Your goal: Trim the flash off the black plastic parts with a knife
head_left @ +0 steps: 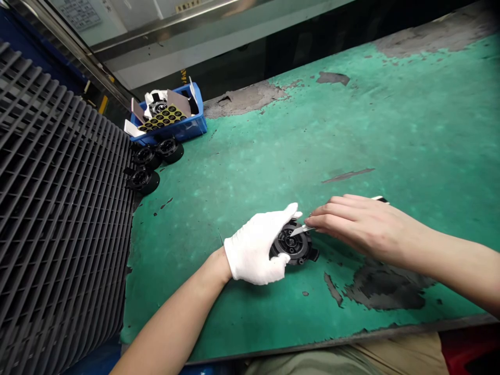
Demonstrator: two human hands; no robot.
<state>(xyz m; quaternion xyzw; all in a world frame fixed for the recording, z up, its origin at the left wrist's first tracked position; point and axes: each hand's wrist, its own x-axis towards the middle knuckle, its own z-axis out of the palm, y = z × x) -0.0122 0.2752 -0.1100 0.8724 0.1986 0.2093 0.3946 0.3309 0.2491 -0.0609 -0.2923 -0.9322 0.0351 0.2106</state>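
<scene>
The bin [191, 129] stands behind, left of the held housing [300, 248].

A gray grid [58, 156] is standing on the left. A blue box [191, 127] is sitting far left on the green surface [410, 130], holding a dotted yellow sheet [164, 120].

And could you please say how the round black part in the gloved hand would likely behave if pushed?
The round black part looks like moulded plastic, so it would probably stay stiff. Its broad, low shape suggests sliding across the green surface rather than tipping. The tab jutting from its side would likely check rolling.
</scene>
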